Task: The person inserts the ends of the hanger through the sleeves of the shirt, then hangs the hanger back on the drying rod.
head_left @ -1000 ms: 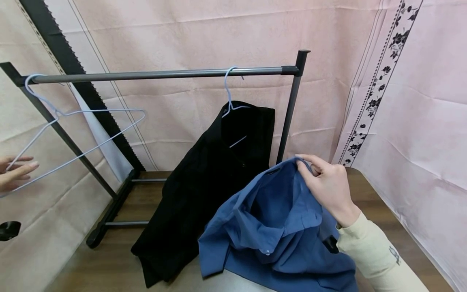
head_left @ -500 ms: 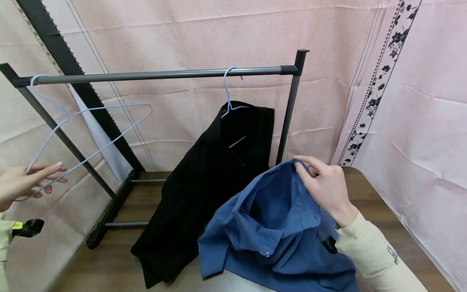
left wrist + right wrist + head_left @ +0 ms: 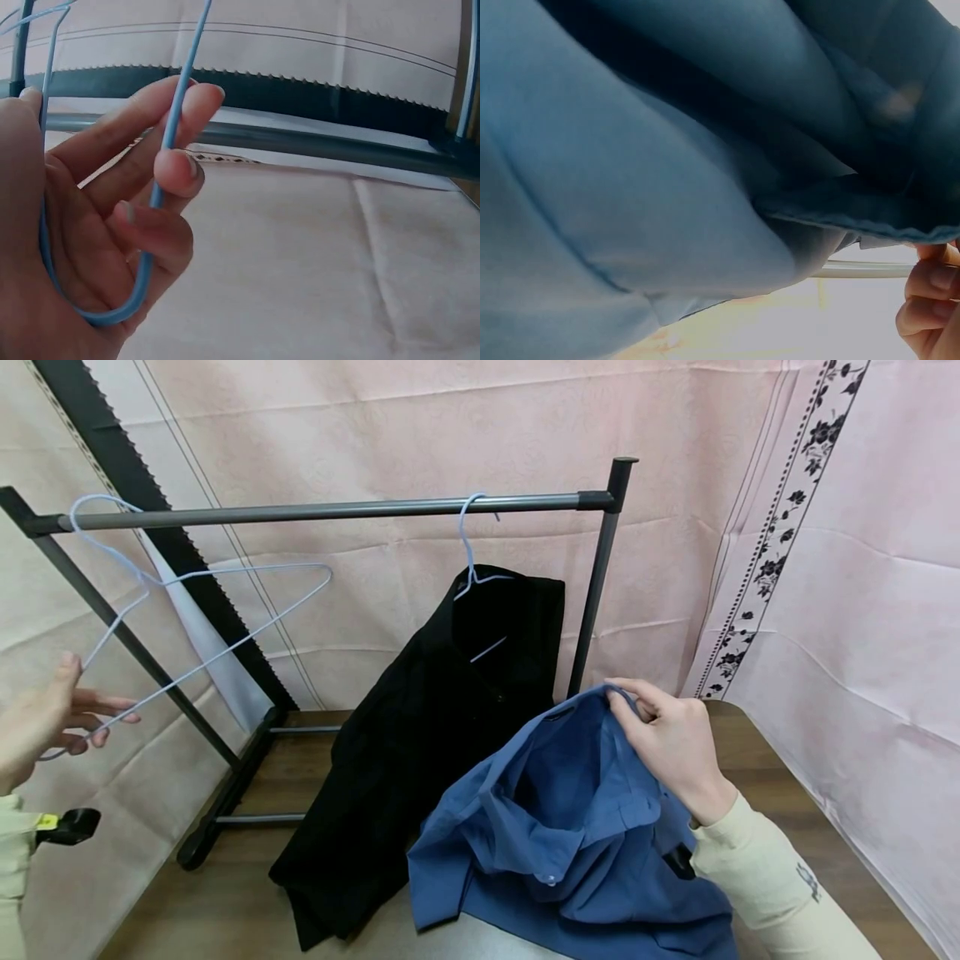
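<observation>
My left hand holds one end of a light blue wire hanger. In the left wrist view the fingers curl round its lower wire and its bend lies against the palm. The hanger's hook stands slightly above the left end of the rack's bar. My right hand pinches the collar of a blue button shirt between thumb and fingers, raising the neck opening. The rest of the shirt lies bunched over the table. In the right wrist view blue cloth fills most of the picture, with fingertips at the lower right.
A black garment hangs on another blue hanger near the bar's right end, its lower part spread on the wooden table. The shirt overlaps it. The rack's black foot stands at left. Pink patterned cloth surrounds the table.
My left hand has moved right and slightly up with the hanger, whose hook has shifted right and risen at the bar. The right hand and the shirt have stayed still.
</observation>
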The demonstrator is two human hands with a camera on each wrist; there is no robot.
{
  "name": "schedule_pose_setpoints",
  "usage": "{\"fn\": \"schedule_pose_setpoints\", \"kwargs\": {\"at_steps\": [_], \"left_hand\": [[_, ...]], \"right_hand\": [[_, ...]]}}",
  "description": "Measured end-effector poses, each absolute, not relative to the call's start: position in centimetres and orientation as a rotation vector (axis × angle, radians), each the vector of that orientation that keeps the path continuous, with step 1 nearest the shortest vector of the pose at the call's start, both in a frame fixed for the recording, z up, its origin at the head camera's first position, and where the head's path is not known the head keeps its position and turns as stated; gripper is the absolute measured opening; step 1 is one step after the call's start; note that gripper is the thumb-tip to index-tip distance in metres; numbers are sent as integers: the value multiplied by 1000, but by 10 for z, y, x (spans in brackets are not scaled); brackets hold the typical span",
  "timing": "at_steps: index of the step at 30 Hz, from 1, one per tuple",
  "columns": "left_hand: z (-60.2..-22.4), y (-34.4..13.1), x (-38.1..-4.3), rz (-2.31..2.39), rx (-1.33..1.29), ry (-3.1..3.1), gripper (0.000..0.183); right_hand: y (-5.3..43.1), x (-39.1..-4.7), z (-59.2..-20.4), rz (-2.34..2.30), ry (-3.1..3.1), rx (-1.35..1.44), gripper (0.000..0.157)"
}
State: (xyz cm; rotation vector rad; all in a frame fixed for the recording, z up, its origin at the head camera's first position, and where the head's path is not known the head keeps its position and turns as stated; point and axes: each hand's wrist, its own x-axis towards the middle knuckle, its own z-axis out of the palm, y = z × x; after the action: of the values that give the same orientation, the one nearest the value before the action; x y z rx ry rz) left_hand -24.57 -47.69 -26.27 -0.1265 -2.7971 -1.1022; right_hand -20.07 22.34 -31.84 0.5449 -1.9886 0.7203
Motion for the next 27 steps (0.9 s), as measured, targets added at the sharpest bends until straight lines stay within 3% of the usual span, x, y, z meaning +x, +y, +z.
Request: {"fn": "schedule_pose_setpoints", "kwargs": {"at_steps": [17,27], "left_hand": [[-232,-436,-221,-1079,-392,-2567,68],[-220,-374,-195,-994,-450,-2591,74]], "right_hand": [[227,-199,-317,717,-1994,538,19],[226,-199,-317,726,-1996,522,19]]}}
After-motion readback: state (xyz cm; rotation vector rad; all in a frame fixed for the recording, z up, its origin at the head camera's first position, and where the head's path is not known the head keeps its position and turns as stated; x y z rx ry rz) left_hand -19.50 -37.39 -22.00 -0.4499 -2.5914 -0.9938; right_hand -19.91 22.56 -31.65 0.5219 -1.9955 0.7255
